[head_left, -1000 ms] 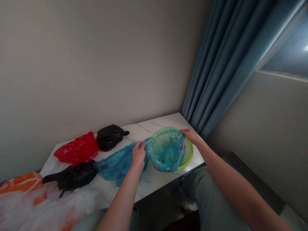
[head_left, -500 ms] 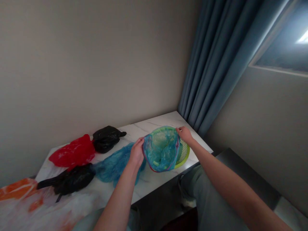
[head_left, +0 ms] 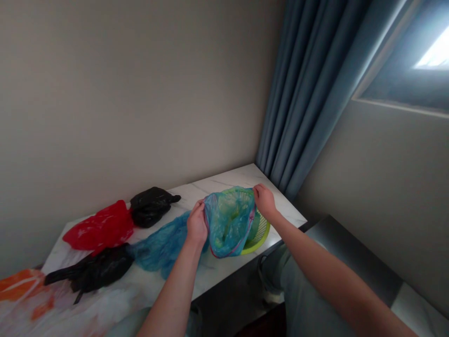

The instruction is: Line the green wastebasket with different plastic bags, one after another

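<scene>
A blue see-through plastic bag (head_left: 228, 222) with a reddish drawstring rim is held open over a round lime-green mesh basket (head_left: 258, 234) on the white marble table (head_left: 224, 180). My left hand (head_left: 197, 223) pinches the bag's left rim, fingers closed. My right hand (head_left: 264, 200) grips the right rim above the basket, fingers closed. The bag's mouth is narrower than the basket and hides most of it. The rest of the blue bag (head_left: 159, 241) trails left across the tabletop.
A red bag (head_left: 100, 228), a black bag (head_left: 149, 206) behind it and another black bag (head_left: 93, 270) lie on the table's left part. An orange-and-white sheet (head_left: 24, 292) covers the far left. Blue curtains (head_left: 308, 93) hang at the right corner.
My hands have come closer together, narrowing the bag's mouth over the basket. The right hand moved left with the rim. More of the green basket is hidden.
</scene>
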Demonstrator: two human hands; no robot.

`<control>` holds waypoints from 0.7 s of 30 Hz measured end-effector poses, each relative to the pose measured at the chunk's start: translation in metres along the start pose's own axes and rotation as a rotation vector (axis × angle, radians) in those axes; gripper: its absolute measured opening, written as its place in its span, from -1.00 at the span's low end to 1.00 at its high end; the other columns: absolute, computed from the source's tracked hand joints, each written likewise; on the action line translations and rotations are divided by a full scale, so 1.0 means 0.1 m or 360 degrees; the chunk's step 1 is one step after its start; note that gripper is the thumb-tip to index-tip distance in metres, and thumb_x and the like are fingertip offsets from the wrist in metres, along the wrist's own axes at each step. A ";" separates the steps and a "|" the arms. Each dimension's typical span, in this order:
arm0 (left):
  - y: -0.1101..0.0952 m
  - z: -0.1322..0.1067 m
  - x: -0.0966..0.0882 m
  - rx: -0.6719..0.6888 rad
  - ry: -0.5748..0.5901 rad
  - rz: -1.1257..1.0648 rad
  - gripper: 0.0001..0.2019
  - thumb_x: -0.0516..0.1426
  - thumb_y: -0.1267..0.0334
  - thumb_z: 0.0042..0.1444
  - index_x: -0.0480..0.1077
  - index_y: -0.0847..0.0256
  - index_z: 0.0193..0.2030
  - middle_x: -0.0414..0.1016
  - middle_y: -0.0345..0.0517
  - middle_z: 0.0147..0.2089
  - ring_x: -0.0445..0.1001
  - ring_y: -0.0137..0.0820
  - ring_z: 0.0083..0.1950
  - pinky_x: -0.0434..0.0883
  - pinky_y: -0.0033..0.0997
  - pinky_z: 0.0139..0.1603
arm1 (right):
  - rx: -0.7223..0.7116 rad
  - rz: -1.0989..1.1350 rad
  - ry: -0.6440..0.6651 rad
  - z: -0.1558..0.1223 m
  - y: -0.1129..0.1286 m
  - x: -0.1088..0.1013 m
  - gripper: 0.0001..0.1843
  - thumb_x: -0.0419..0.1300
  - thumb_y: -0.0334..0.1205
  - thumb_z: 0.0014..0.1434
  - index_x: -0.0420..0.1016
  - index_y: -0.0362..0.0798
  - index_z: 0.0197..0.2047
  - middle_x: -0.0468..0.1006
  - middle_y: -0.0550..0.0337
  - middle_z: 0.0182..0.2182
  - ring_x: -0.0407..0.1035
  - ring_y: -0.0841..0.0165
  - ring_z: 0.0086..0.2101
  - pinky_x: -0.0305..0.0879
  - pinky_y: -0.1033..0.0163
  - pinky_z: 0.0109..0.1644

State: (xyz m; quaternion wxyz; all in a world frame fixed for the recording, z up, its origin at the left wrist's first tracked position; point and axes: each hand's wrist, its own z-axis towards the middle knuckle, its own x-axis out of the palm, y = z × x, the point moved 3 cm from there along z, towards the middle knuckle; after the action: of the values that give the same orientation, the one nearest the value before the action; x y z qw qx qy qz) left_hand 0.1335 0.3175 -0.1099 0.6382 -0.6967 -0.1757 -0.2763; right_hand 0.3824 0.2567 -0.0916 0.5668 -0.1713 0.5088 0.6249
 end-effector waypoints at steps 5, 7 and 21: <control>0.07 -0.12 0.07 0.0037 0.0187 0.0345 -0.89 0.21 0.22 0.01 0.41 0.16 -0.33 0.39 -0.26 -0.35 0.37 -0.41 -0.27 0.31 -0.47 -0.15 | -0.0297 0.0212 0.0098 0.00 0.10 0.06 -0.68 -0.05 -0.23 0.40 0.50 -0.06 -0.24 0.56 0.03 -0.27 0.38 0.24 -0.21 0.21 0.22 -0.06; 0.04 -0.16 0.07 0.0205 0.0116 0.0513 -0.90 0.19 0.20 0.04 0.39 0.15 -0.35 0.39 -0.24 -0.31 0.37 -0.39 -0.21 0.29 -0.47 -0.09 | -0.0314 0.0400 0.0141 0.00 0.10 0.08 -0.69 -0.05 -0.18 0.40 0.47 -0.04 -0.24 0.54 0.09 -0.32 0.38 0.27 -0.27 0.22 0.24 -0.11; 0.03 0.04 -0.02 0.0165 0.0028 0.0724 -0.60 0.25 0.21 -0.07 0.25 0.10 -0.07 0.54 -0.10 -0.15 0.53 -0.28 -0.12 0.40 -0.25 0.01 | 0.0328 0.0517 -0.0023 -0.11 -0.08 0.02 -0.72 -0.06 -0.17 0.21 0.34 -0.03 -0.46 0.38 0.22 -0.54 0.25 0.34 -0.45 0.02 0.26 -0.35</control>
State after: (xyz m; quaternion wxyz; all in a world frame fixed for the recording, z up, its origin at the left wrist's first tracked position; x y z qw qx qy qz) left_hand 0.1348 0.3215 -0.1136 0.7204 -0.6824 -0.0226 -0.1221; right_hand 0.3850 0.2470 -0.1012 0.4766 -0.0235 0.5869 0.6541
